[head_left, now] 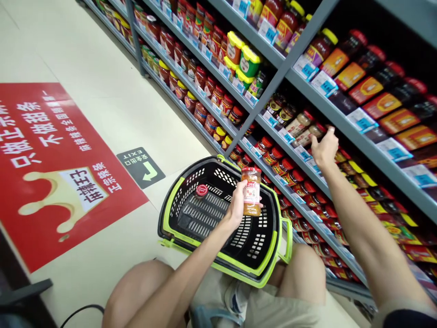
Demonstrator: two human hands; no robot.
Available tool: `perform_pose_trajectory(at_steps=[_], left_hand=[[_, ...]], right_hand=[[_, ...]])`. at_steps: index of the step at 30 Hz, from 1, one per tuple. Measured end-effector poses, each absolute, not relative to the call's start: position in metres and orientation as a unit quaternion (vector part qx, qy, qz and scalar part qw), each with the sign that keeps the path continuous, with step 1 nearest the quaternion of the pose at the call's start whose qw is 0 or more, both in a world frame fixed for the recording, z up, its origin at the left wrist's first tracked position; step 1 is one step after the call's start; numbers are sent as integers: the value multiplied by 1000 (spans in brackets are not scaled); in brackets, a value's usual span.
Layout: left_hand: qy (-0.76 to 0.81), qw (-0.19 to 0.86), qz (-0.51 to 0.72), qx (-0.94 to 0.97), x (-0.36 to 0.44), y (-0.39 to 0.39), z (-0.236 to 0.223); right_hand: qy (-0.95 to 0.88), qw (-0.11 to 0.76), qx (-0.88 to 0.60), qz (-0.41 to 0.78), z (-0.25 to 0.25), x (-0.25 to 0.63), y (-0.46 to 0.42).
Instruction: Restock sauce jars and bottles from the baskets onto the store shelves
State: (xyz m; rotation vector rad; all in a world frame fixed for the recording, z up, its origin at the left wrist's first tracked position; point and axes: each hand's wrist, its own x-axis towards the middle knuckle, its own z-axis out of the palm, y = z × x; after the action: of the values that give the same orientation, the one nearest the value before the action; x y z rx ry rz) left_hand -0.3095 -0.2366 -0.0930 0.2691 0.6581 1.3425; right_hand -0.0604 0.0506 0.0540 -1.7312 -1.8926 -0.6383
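One jar held over the basket, one hand in at the shelf!

Two hands at work here, and the left hand (236,205) has its fingers closed round one red-lidded jar (251,193), held upright above the opening of a single black basket (165,218) with a bright green rim. Inside lies one round red-topped item (201,191), near the far-left wall. And the right hand (325,146)! Thumb and fingers stand apart beside two pale-labelled jars (300,124); whether it has hold of one, I cannot tell. Two dark jars (286,114) stand just left of that pair, and four tubs (250,61) sit stacked in the next bay, two over two.

Down below, it's a pale tiled floor (99,116) in a shop aisle, carrying one red floor poster (85,150) with a crown and one dark exit sign (141,167) with an arrow. Grey shelving (285,77) runs along the right, packed with more jars than can be counted.

In the way: the left hand and its jar cover part of the basket's inside, a shelf board overhangs the right hand, and two bare knees (305,273) flank the near side.
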Motion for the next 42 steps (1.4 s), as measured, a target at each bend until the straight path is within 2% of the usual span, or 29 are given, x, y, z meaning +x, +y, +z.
perform_pose_trajectory(at_steps=[4,7,10,14,18,20,23,26,33,42], left_hand=[[298,729,606,110,-312,-238,-90],[290,733,609,94,-314,-238,-87],[283,732,614,89,-315,-237,-86],[284,735,610,83,-318,-234,-88],[283,719,630,79,-326,-227,-83],[285,702,647,86,-330,-220,-79],[291,693,653,99,-333,-209,-76],[314,676,655,127,-329,-195,-79],[388,654,617,202,-274,-173,-96],[456,686,496,274,-168,-194,-103]], right_hand=[[-740,271,-562,-251,24,-81,11],[-769,257,-545,-214,-14,-101,-32],[-804,219,-538,-125,-60,-112,-73],[-838,227,-496,34,-127,-110,-143],[-828,128,-510,194,-180,-95,-259],[-812,117,-524,229,-196,-89,-324],[-808,128,-532,218,-204,-87,-399],[-817,146,-521,199,-202,-86,-434],[-830,186,-508,136,-209,-74,-429],[-832,191,-518,51,-230,-76,-431]])
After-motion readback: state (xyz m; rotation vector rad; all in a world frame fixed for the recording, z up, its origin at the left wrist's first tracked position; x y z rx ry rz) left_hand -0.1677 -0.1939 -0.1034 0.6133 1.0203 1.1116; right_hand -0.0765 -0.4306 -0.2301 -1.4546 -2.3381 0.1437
